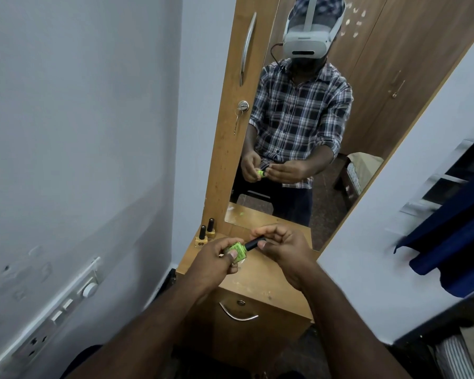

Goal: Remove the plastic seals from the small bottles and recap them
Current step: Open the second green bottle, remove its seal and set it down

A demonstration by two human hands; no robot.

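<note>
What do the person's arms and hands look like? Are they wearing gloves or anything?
No gloves. The left hand and right hand are bare, with short nails on the fingers. Both forearms are bare too, with no watch or ring that I can see. In the mirror, the checked shirt in dark blue and white has its sleeves rolled up near the elbows.

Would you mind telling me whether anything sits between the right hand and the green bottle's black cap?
Nothing visible does: the right hand already pinches the black cap, while the left hand holds the green bottle.
</note>
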